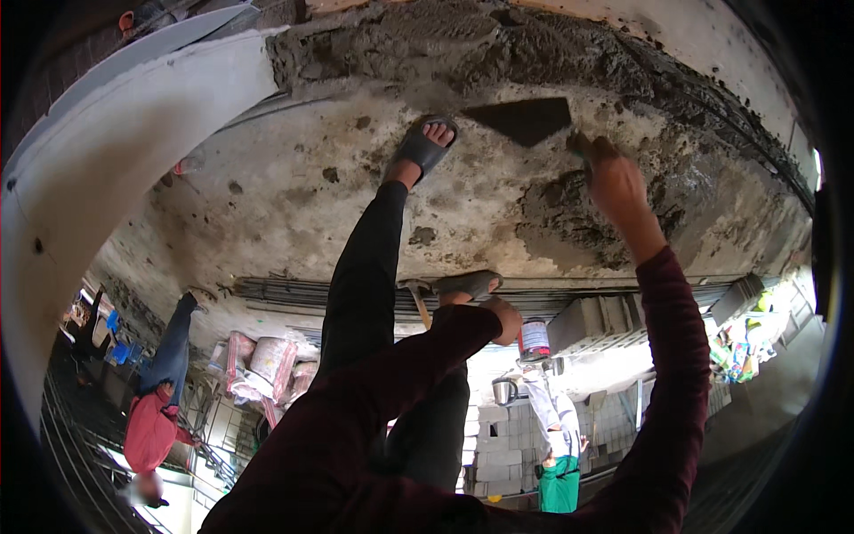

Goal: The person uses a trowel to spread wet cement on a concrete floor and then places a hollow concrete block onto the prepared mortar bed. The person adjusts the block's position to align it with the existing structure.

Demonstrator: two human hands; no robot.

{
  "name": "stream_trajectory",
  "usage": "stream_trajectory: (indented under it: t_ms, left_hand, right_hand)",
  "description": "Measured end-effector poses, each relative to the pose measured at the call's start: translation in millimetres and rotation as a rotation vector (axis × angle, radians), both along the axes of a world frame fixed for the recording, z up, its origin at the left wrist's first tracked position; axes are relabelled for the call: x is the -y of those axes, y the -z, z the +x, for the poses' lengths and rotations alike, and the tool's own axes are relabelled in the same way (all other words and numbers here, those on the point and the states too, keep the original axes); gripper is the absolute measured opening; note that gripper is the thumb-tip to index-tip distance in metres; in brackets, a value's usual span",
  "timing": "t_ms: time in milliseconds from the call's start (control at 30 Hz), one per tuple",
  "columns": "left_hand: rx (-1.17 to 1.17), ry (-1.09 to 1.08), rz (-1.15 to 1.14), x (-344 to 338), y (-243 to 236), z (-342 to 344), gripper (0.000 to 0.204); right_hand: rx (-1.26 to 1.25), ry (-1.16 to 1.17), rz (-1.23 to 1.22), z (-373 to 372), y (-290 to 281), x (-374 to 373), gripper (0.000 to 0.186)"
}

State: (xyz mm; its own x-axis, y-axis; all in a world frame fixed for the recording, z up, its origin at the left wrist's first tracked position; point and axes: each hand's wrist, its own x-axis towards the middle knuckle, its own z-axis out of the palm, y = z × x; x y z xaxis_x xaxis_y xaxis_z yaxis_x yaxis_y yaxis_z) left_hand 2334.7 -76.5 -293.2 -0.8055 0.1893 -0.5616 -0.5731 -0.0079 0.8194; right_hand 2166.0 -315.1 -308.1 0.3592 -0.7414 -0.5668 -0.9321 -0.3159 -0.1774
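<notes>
My right hand point(616, 182) is closed around the handle of a trowel point(527, 120). Its dark, pointed blade lies over the pale, mortar-stained surface, tip toward the left. Beside that hand is a patch of wet grey mortar point(560, 218), and a thick, rough band of mortar point(391, 49) runs along the far edge. My left hand point(504, 320) is curled closed near my sandalled foot point(470, 285); what its fingers hold, if anything, is hidden. A hammer-like tool with a wooden handle point(422, 307) shows next to my left forearm. My other sandalled foot point(425, 149) is planted farther forward.
Long thin rods point(569, 301) lie across behind my feet, with grey blocks point(600, 322) at the right. A labelled can point(534, 340), a metal pot point(504, 392) and filled sacks point(271, 360) stand beyond. One person wears red point(151, 432), another green point(559, 485).
</notes>
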Motion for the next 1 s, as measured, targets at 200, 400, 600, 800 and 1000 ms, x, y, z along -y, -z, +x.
stream_trajectory:
  t_ms: [200, 400, 600, 800, 1000]
  left_hand:
    - [0.015, -0.011, -0.019, -5, 4, 4, 0.027]
    - [-0.002, -0.027, -0.018, -4, 3, 1, 0.027]
    - [0.017, -0.028, -0.008, -4, 6, 7, 0.028]
    - [0.015, 0.004, -0.016, -5, 6, 8, 0.028]
    - [0.189, -0.072, -0.044, -85, 47, 15, 0.026]
  right_hand:
    - [-0.021, -0.052, -0.010, 50, -32, 26, 0.038]
    - [0.103, -0.024, 0.013, 91, -48, 37, 0.038]
    - [0.255, -0.023, 0.033, 131, -33, 39, 0.034]
    - [0.423, 0.208, 0.080, 162, -18, 8, 0.029]
    - [0.712, 0.724, 0.122, 123, -20, -94, 0.029]
